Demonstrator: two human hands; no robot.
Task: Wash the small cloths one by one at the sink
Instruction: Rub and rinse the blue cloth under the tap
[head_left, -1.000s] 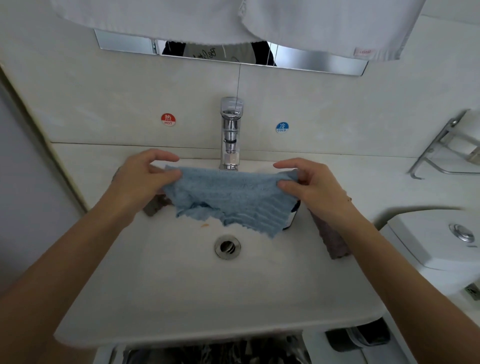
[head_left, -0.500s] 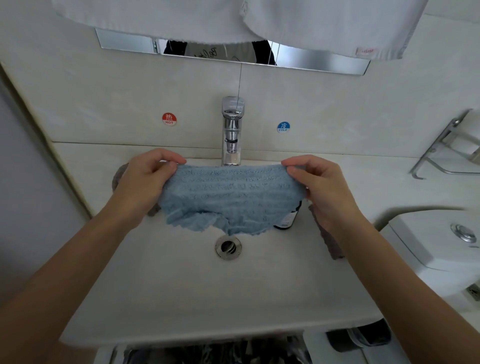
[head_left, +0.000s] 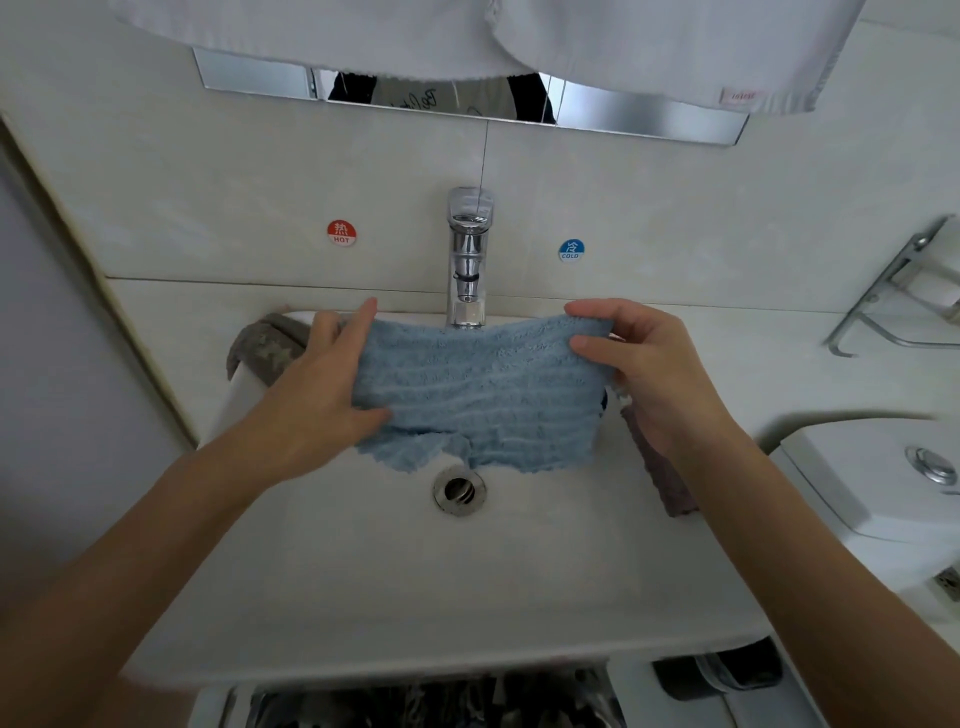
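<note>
Both hands, left hand (head_left: 322, 395) and right hand (head_left: 641, 371), pinch the blue cloth (head_left: 483, 395) spread mid-frame under the faucet (head_left: 469, 260). A loosened grip could drop it over the drain (head_left: 458, 490).

2 bare forearms, no sleeves, rings or watch.

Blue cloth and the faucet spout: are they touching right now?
Cannot tell. In the head view the blue cloth's top edge overlaps the faucet's spout tip, hiding any gap or contact; both hands hold it stretched there.
</note>
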